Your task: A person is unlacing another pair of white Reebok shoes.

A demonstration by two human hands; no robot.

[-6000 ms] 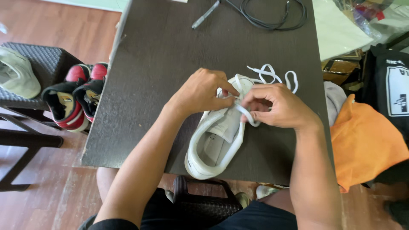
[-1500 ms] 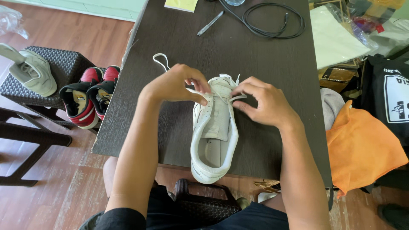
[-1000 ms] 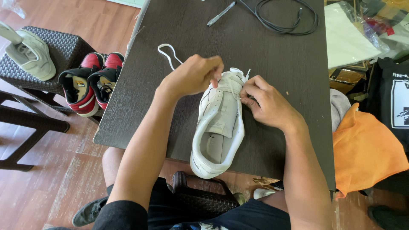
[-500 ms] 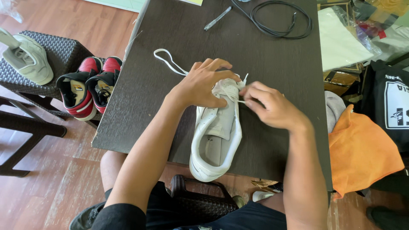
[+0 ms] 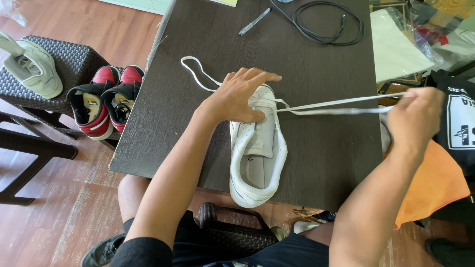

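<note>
Pinning white sneaker (image 5: pixel 257 158) flat under left hand (image 5: pixel 237 96); right hand (image 5: pixel 415 116) pinching soft, limp lace (image 5: pixel 336 106) taut, likely slippery; grip near end.

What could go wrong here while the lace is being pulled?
The right hand pulls the lace tight sideways, so the white shoe might slide or tip if the left hand loosens. The shoe's heel hangs over the table edge, so it might fall.
</note>
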